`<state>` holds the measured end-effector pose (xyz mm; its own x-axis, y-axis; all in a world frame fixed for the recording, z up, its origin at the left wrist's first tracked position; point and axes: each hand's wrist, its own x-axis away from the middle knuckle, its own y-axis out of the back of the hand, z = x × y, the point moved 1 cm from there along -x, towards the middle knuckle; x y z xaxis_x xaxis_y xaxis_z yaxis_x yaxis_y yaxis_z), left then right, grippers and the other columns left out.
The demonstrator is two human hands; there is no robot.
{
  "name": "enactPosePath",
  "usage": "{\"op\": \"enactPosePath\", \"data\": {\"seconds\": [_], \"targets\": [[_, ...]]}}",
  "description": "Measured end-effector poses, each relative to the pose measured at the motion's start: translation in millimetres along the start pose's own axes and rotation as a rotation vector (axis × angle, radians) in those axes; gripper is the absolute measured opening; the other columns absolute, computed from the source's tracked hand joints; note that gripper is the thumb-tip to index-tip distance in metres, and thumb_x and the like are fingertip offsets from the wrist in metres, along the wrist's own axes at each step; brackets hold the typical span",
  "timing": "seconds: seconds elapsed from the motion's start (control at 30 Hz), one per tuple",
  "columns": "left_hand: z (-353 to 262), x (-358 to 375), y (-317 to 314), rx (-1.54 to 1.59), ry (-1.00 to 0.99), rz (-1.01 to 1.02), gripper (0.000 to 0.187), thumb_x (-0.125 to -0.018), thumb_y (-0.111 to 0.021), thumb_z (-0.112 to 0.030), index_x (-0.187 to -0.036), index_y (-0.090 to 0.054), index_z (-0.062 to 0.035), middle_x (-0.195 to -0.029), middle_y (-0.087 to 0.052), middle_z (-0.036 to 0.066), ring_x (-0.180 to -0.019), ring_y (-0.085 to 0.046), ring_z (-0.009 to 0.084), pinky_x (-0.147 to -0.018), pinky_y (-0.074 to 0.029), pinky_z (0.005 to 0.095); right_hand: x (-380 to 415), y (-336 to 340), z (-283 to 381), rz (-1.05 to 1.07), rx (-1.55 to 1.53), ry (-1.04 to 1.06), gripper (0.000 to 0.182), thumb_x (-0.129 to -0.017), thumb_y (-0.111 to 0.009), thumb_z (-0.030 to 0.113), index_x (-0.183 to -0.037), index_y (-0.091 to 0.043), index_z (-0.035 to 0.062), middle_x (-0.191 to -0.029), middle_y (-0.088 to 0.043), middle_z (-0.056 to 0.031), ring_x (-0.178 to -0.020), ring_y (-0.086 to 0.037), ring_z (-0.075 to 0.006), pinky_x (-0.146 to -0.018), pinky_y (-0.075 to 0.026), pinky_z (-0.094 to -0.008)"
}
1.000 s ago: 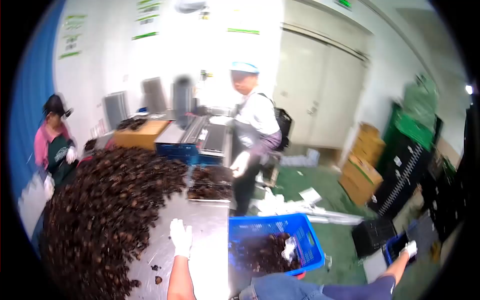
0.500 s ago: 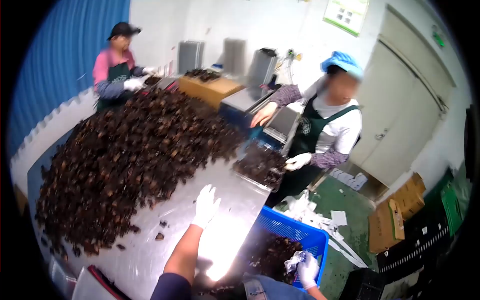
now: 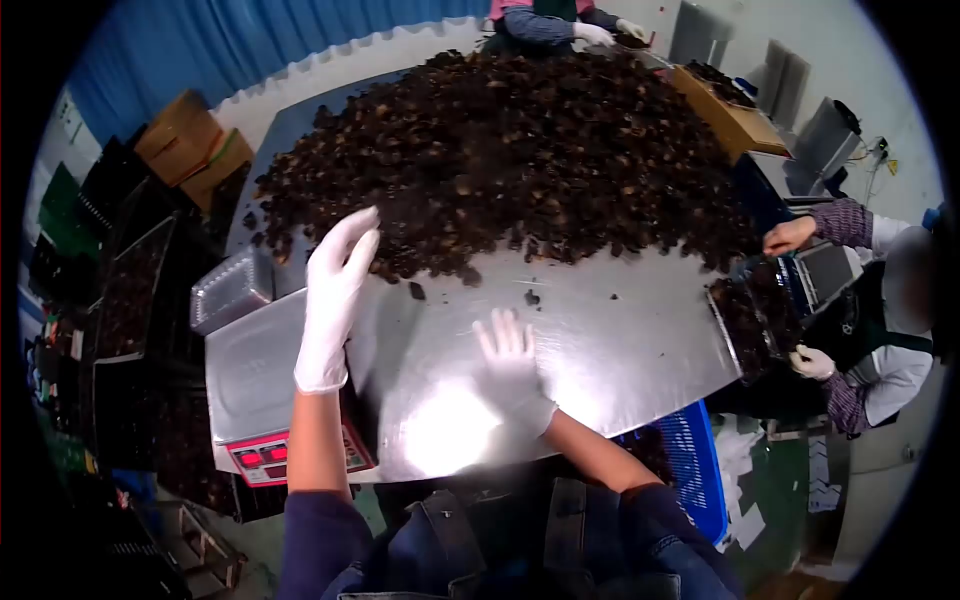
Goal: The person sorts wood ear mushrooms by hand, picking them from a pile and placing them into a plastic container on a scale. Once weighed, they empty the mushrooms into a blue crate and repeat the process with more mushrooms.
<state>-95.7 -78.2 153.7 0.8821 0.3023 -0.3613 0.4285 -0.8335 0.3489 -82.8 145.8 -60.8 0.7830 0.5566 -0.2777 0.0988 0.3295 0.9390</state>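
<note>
My left hand [image 3: 338, 300], in a white glove, reaches over the left part of the metal table [image 3: 620, 340], thumb and fingers apart and nothing visible in them. Its fingertips overlap the near edge of a big heap of dark brown dried pieces [image 3: 500, 160]. My right hand [image 3: 515, 375], also gloved and slightly blurred, is spread open above the bare metal near the front edge. Beside my left forearm stands a red-fronted weighing scale [image 3: 262, 455] with a flat tray. Behind that scale sits a clear plastic box [image 3: 232, 290].
A blue basket [image 3: 700, 470] stands below the table's right front edge. At right, a co-worker [image 3: 880, 330] handles a tray of dark pieces [image 3: 750, 310]; another person [image 3: 545, 25] works behind the heap. Stacked dark crates [image 3: 130, 300] and cardboard boxes [image 3: 180, 140] are on the left.
My view has swung left, bringing the scale into sight. My right hand has left the basket and the crumpled plastic and come over the table. My left hand has moved toward the scale side.
</note>
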Motion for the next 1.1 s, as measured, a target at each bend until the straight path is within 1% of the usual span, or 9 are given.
{"op": "enactPosePath", "data": {"seconds": [0.17,0.3,0.33,0.5,0.57,0.63,0.7,0.77,1.1], "targets": [[36.7,102.6,81.5,-0.093,0.171,-0.142,0.027,-0.095,-0.058,-0.006,-0.119,-0.065,0.004,-0.12,-0.067,0.012,-0.113,-0.061,0.0182,-0.101,-0.044,0.0298,-20.8,-8.0,-59.6,-0.117,-0.034,-0.325,0.093,-0.08,-0.066,0.057,-0.154,-0.03,0.0145,-0.16,-0.023,-0.0179,-0.149,-0.018,-0.0359,-0.115,-0.016,-0.0584],[92.6,133.7,156.7,-0.18,0.298,-0.306,0.025,-0.094,-0.058,-0.005,-0.116,-0.066,0.0046,-0.112,-0.068,0.009,-0.108,-0.062,0.0172,-0.097,-0.046,0.0295,-25.0,-4.8,-69.0,-0.137,-0.043,-0.257,0.081,-0.075,-0.077,0.044,-0.146,-0.044,0.023,-0.15,-0.039,-0.0174,-0.139,-0.033,-0.0354,-0.102,-0.031,-0.0571],[78.9,121.9,170.9,-0.28,0.308,-0.309,0.025,-0.094,-0.059,-0.005,-0.116,-0.066,0.0048,-0.11,-0.069,0.01,-0.105,-0.064,0.0182,-0.094,-0.048,0.0296,-27.6,0.3,-61.9,-0.217,0.006,-0.21,0.062,-0.078,-0.075,0.035,-0.135,-0.057,0.0223,-0.141,-0.049,-0.0164,-0.129,-0.044,-0.0347,-0.098,-0.037,-0.0524],[171.3,39.5,273.8,-0.818,-0.042,-0.418,0.03,-0.09,-0.058,-0.004,-0.119,-0.064,0.0027,-0.115,-0.068,0.02,-0.111,-0.063,0.0352,-0.097,-0.049,0.0387,-39.1,-7.1,-36.1,-0.31,-0.235,-0.046,0.025,-0.078,-0.071,0.01,-0.103,-0.071,0.012,-0.108,-0.064,-0.0124,-0.1,-0.058,-0.032,-0.086,-0.048,-0.0426],[216.2,14.5,303.7,-1.122,-0.091,-0.331,0.036,-0.088,-0.056,0.0,-0.122,-0.064,-0.0027,-0.119,-0.066,0.02,-0.114,-0.061,0.0348,-0.1,-0.047,0.0394,-35.7,-9.3,-17.9,-0.251,-0.325,0.026,0.025,-0.076,-0.071,0.007,-0.101,-0.07,0.0109,-0.106,-0.064,-0.0115,-0.097,-0.059,-0.0316,-0.085,-0.049,-0.0413],[225.3,2.1,317.4,-1.164,0.346,0.005,0.042,-0.086,-0.056,0.001,-0.127,-0.063,-0.0062,-0.12,-0.066,0.018,-0.112,-0.062,0.0352,-0.098,-0.049,0.0375,-33.0,-17.2,-0.5,-0.256,-0.344,0.061,0.027,-0.075,-0.071,0.005,-0.102,-0.069,0.0103,-0.104,-0.064,-0.0108,-0.096,-0.059,-0.0313,-0.085,-0.049,-0.0399],[285.1,3.5,351.5,-1.128,0.208,0.109,0.035,-0.085,-0.059,-0.004,-0.117,-0.07,-0.0116,-0.112,-0.069,0.016,-0.105,-0.065,0.0342,-0.092,-0.052,0.0377,-36.0,-13.2,5.5,-0.232,-0.299,0.082,0.029,-0.076,-0.07,0.005,-0.104,-0.068,0.0097,-0.102,-0.063,-0.0105,-0.095,-0.058,-0.0316,-0.084,-0.049,-0.0403],[278.5,-3.2,350.0,-1.239,0.377,0.246,0.022,-0.083,-0.063,-0.013,-0.101,-0.076,-0.0127,-0.099,-0.072,0.015,-0.095,-0.068,0.0347,-0.085,-0.054,0.0401,-36.3,-12.0,2.4,-0.207,-0.358,0.015,0.029,-0.076,-0.07,0.005,-0.104,-0.068,0.0094,-0.103,-0.063,-0.01,-0.095,-0.058,-0.0314,-0.085,-0.049,-0.0408],[334.3,-24.8,381.1,-1.299,0.287,0.28,0.017,-0.073,-0.069,-0.017,-0.087,-0.079,-0.0122,-0.087,-0.072,0.018,-0.085,-0.07,0.0326,-0.079,-0.055,0.0404,-35.5,-11.3,-1.4,-0.274,-0.599,-0.129,0.029,-0.077,-0.071,-0.005,-0.104,-0.068,0.0041,-0.104,-0.065,-0.0119,-0.097,-0.062,-0.0299,-0.084,-0.052,-0.0366]]}}
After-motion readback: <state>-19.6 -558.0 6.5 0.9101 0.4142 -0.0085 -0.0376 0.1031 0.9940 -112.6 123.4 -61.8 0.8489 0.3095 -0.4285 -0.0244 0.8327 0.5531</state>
